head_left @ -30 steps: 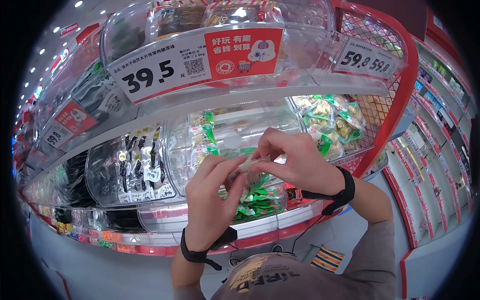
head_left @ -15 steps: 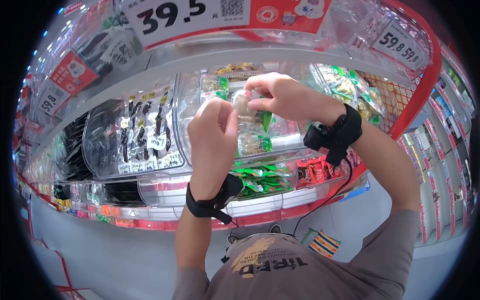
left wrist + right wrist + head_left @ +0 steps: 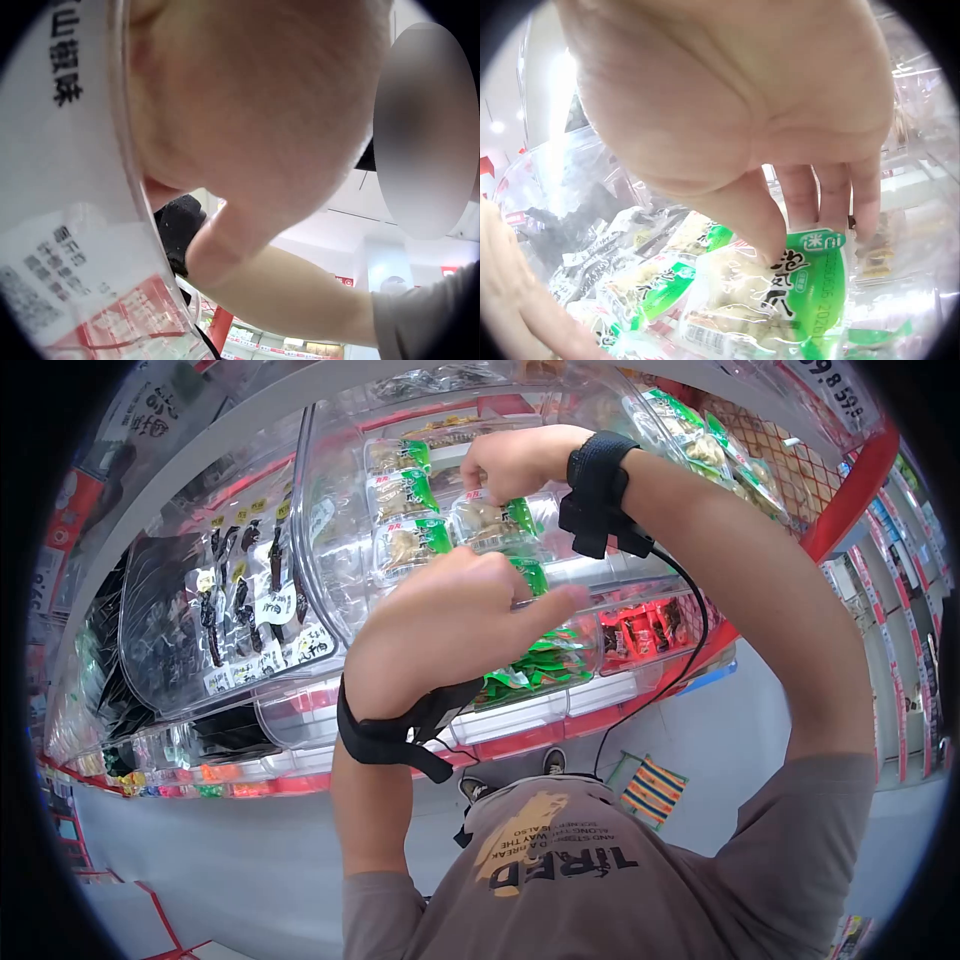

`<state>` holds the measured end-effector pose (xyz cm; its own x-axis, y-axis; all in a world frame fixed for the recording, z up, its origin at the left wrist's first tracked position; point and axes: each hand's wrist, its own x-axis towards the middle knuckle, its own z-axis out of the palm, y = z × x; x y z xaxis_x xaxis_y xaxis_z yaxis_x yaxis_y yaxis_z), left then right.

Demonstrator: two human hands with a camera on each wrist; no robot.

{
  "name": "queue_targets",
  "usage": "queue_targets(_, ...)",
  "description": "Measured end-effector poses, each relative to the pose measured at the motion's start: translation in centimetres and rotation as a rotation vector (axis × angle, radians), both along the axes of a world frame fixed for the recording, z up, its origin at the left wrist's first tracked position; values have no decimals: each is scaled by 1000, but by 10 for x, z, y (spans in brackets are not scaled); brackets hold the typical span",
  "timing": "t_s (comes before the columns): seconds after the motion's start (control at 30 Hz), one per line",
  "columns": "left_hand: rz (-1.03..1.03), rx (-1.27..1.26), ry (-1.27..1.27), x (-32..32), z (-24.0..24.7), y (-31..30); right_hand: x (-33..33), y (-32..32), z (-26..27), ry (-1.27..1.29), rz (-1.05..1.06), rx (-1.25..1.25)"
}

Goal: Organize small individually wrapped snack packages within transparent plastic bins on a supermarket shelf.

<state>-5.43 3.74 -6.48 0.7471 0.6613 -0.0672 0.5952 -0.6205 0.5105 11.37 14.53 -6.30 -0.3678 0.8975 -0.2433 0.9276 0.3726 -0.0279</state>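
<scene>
My right hand (image 3: 520, 463) reaches into a clear plastic bin and pinches a clear-and-green snack packet (image 3: 742, 300) by its upper edge. In the right wrist view the thumb lies on the packet's front, with the other fingers behind it. Pale pieces show through the film. Similar packets (image 3: 403, 492) lie in a column just left of the held one. My left hand (image 3: 430, 625) is at the bin's front, back of the hand up and thumb stretched out to the right. It holds nothing that shows; its fingertips are mostly hidden in the left wrist view.
Left of this bin, another holds dark strips in clear bags (image 3: 250, 585). Below are green packets (image 3: 540, 665) and red packets (image 3: 640, 632). A white shelf edge (image 3: 230, 430) runs overhead, and a red frame (image 3: 850, 495) borders the right. A cable hangs from the right wrist.
The hands, together around a packet at first, have parted. The right hand has taken the packet down among the others in the bin; the left has turned palm down. The view has tilted downward.
</scene>
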Motion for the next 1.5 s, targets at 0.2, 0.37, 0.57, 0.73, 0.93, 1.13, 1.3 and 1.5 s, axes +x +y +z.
queue_targets(0.2,-8,39,142,1,2,-1,-2,-1,-2,-89,-111,-41)
queue_targets(0.37,-2,13,142,3,6,-3,-7,-15,0,-33,-7,5)
queue_targets(0.57,-10,45,-18,0,2,-5,-9,-56,23,-87,50,178)
queue_targets(0.73,103,129,-211,-3,-8,-9,19,-162,49,225,429,650)
queue_targets(0.93,127,82,-197,2,6,-13,105,-197,52,465,-95,769)
queue_targets(1.13,90,238,-317,0,-10,-9,150,-199,17,457,-278,824)
queue_targets(1.3,98,294,-344,0,-14,-9,144,-194,-1,393,-278,794)
queue_targets(1.5,101,265,-339,-1,-14,-9,135,-198,16,663,-410,782)
